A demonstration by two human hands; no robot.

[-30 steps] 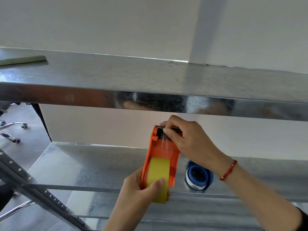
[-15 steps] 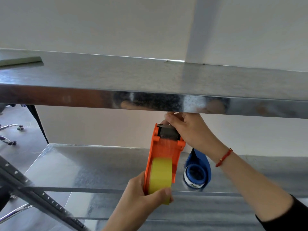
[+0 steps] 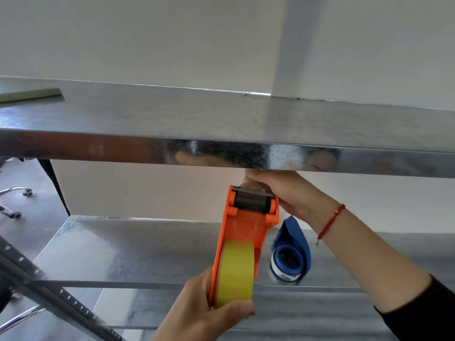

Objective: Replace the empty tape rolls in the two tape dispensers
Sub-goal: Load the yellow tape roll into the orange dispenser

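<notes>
**Orange dispenser loaded, tape end being threaded; blue one still to check**

Left hand [image 3: 209,313] clamped around the bottom of the orange dispenser [image 3: 246,232], thumb pressed over the yellow tape roll [image 3: 236,271] seated in it. Right hand [image 3: 283,190] pinched at the dispenser's head, fingers closed at the serrated blade above the black roller [image 3: 251,201]; what exactly sits between the fingertips can't be made out, likely the tape end. Dispenser held upright in the air, in front of the lower shelf [image 3: 123,247], head just under the front lip of the upper shelf [image 3: 221,153].

Progress, judged: new roll is in the first dispenser, only feeding the tape over the roller to the blade looks unfinished. Blue dispenser [image 3: 293,252] rests on the lower shelf just right of the orange one, apart from both hands. It carries a thin white ring on its hub, can't tell if that's an empty core or fresh tape. So roughly halfway; second dispenser probably left.
</notes>
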